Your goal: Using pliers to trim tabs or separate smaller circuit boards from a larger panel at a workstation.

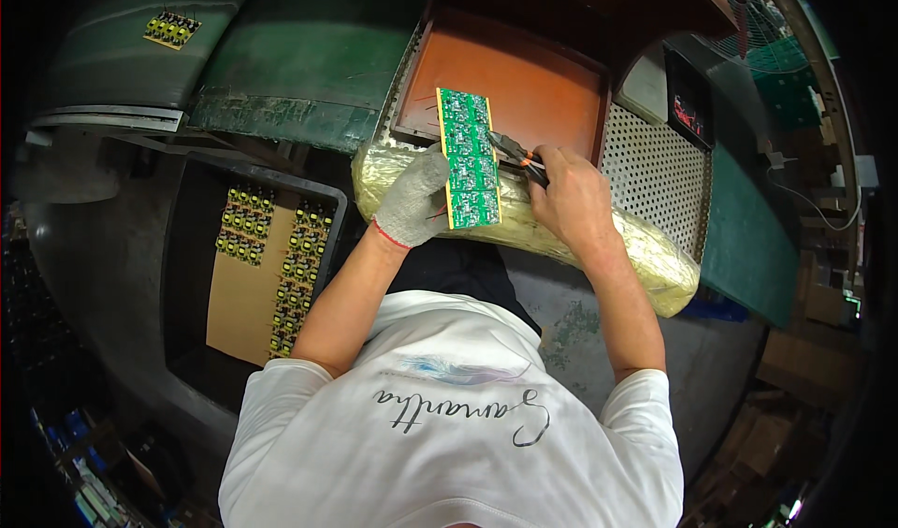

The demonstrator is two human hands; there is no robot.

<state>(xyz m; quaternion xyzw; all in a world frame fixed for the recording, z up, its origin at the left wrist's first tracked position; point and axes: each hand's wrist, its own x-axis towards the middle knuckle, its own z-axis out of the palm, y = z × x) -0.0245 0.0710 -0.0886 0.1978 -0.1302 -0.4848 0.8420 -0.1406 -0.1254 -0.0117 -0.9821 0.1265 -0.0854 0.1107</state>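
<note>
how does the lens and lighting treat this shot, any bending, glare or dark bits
Head view, throughout: the post at right appears bowed by the fisheye; corners go black; highlights glint off the yellow wrapped roll; the circuit board panel and pliers look fairly sharp.

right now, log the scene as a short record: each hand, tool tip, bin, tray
left hand: grey-gloved left hand holds the long green rectangular circuit board by its left edge
right hand: bare right hand holds the orange-and-black-handled metal pliers
tool tip: at the board's right edge
bin: black rectangular bin, holding brown flat cardboard and yellow-and-black component boards
tray: orange-red shallow rectangular tray, beyond the hands
</note>
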